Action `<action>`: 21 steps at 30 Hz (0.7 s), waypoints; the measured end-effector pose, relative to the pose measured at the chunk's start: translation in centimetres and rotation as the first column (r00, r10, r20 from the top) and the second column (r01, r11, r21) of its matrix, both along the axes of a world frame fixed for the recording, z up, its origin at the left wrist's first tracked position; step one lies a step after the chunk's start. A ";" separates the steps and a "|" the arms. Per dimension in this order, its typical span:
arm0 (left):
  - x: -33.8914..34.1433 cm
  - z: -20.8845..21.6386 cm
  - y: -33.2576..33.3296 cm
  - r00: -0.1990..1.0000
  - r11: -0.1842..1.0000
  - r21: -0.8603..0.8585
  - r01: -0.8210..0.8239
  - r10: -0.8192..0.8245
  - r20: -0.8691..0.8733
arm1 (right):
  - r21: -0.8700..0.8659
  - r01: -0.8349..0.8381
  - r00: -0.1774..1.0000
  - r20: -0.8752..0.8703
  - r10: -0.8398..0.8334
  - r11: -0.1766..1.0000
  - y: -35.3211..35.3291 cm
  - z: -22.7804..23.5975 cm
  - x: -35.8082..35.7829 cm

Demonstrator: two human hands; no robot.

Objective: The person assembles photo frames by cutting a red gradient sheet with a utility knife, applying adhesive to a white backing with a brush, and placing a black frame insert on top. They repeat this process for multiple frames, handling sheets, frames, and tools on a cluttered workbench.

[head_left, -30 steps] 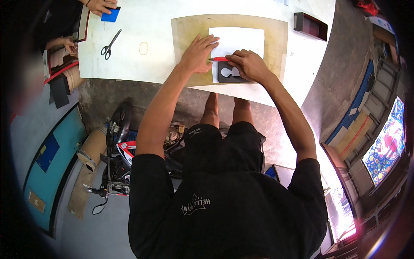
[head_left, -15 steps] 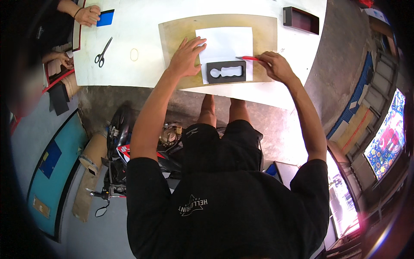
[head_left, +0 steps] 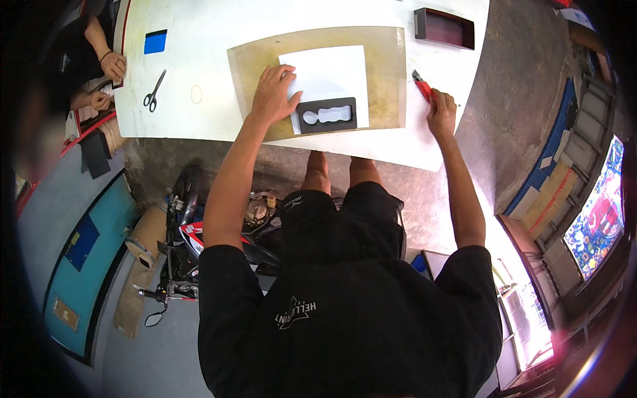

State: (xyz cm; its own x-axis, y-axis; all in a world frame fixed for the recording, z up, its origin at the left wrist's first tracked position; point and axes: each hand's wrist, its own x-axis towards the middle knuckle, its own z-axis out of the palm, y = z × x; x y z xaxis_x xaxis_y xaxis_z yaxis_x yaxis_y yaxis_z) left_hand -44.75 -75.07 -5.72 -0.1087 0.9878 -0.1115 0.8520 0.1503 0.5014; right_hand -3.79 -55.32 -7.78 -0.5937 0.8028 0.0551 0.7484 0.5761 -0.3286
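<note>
— Both hands are up on the white table [head_left: 199, 60]. What is the left hand [head_left: 273, 94] doing?

— It lies flat with the fingers spread, pressing on the left edge of the white sheet [head_left: 328, 73], near the upper middle of the frame. It grips nothing; it only rests on the paper.

— And the dark piece below it?

— That is a black template [head_left: 326, 115] with a rounded cut-out, lying on the lower edge of the sheet, just right of the left hand's thumb. Sheet and template both lie on a tan cutting mat [head_left: 385, 79].

— The right hand [head_left: 441, 113]?

— It sits at the right of the mat, well apart from the template, fingers curled around a red utility knife [head_left: 423, 85] whose tip points up and left, over the mat's right edge.

— Anything else on the table?

— Black scissors [head_left: 154, 91] and a blue card [head_left: 155, 42] at upper left, and a dark box [head_left: 444, 26] with a reddish inside at the top right. Another person's hands [head_left: 114, 66] work at the far left edge.
</note>
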 end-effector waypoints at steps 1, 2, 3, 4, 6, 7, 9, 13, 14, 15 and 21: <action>0.4 -0.1 0.3 0.999 0.999 0.031 -0.033 0.033 -0.009 | 0.090 0.023 1.000 0.015 -0.025 0.996 -0.4 0.3 -1.0; 0.9 -0.3 0.4 0.997 0.998 0.035 -0.057 0.058 -0.043 | 0.198 0.040 0.995 0.079 -0.057 0.979 -1.1 2.1 -2.7; 1.6 -0.3 0.8 0.994 0.996 0.041 -0.075 0.078 -0.076 | 0.158 0.018 1.000 -0.003 -0.018 0.987 -1.7 1.7 -3.1; 2.1 -0.1 1.3 0.989 0.995 0.047 -0.091 0.095 -0.111 | 0.118 -0.006 0.996 -0.090 0.017 0.993 -2.6 0.7 -3.3; 3.4 0.3 2.4 0.974 0.989 -0.017 -0.148 0.143 -0.173 | -0.134 -0.262 0.944 -0.242 0.225 0.956 -5.5 -1.4 -4.4; 3.9 0.4 3.0 0.965 0.983 -0.047 -0.179 0.166 -0.205 | -0.132 -0.356 0.920 -0.221 0.322 0.925 -7.0 -0.9 -5.8; 4.6 0.3 4.0 0.948 0.962 -0.122 -0.243 0.209 -0.241 | -0.132 -0.464 0.884 -0.126 0.450 0.876 -8.8 0.9 -8.3; 4.2 -0.5 4.9 0.927 0.977 0.026 -0.211 0.208 -0.311 | -0.156 -0.471 0.882 -0.044 0.470 0.868 -9.4 0.4 -8.0; 3.8 -0.9 5.3 0.932 0.984 0.051 -0.172 0.180 -0.314 | -0.157 -0.475 0.879 -0.050 0.473 0.866 -9.4 0.2 -7.8; 3.3 -1.0 5.8 0.937 0.988 0.074 -0.135 0.152 -0.314 | -0.168 -0.481 0.876 -0.052 0.479 0.860 -9.2 0.3 -7.7; 2.1 -0.4 8.1 0.958 0.996 0.004 -0.093 0.091 -0.273 | -0.210 -0.495 0.868 -0.071 0.492 0.843 -8.6 0.1 -7.7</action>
State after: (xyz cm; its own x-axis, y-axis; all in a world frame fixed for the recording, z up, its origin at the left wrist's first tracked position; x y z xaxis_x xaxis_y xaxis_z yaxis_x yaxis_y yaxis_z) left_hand -42.68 -66.93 -6.08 -0.2266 0.9712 -0.0739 0.9385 0.2380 0.2503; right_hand -11.51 -63.90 -7.64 -0.9149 0.3970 -0.0730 0.3788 0.7821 -0.4947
